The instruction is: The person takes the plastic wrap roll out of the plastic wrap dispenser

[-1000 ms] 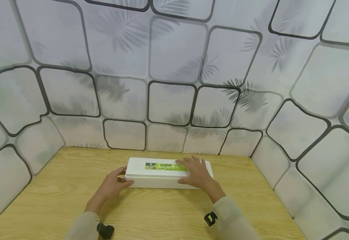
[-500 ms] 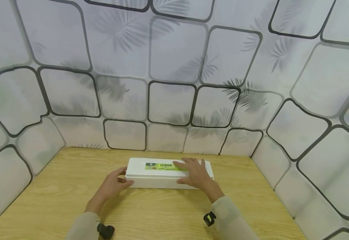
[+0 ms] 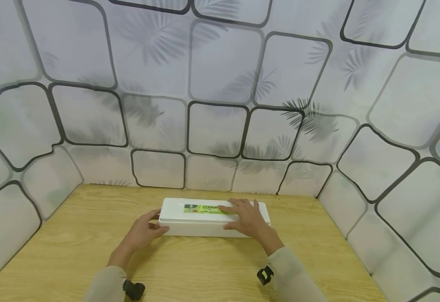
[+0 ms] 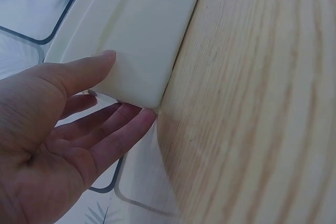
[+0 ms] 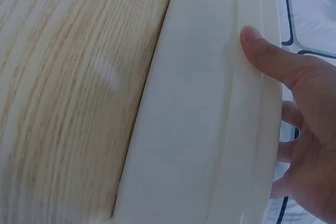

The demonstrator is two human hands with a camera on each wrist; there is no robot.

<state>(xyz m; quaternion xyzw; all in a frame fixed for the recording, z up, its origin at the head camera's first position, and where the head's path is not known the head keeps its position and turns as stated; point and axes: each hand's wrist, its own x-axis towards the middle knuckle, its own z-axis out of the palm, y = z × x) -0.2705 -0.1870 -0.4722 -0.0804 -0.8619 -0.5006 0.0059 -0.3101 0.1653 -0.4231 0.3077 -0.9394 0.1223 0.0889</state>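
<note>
A long white lidded plastic box (image 3: 201, 229) lies on the wooden table, its lid (image 3: 174, 209) seated on top with a green-and-yellow printed label (image 3: 199, 209). My left hand (image 3: 141, 230) holds the box's left end: the thumb lies on the front wall and the fingers (image 4: 126, 132) reach against the end wall, low near the tabletop. Spread over the right part of the lid, my right hand (image 3: 247, 219) covers part of the label. In the right wrist view its thumb (image 5: 268, 56) lies over the lid's front edge, while the other fingers touch the lid's top.
The wooden table (image 3: 205, 268) meets a patterned wall (image 3: 212, 126) just behind the box. More of this covering stands at the left and right. Black wrist cameras (image 3: 134, 289) sit by both sleeves.
The fingers of my right hand have shifted slightly to the left over the label. The box and my left hand stay in place.
</note>
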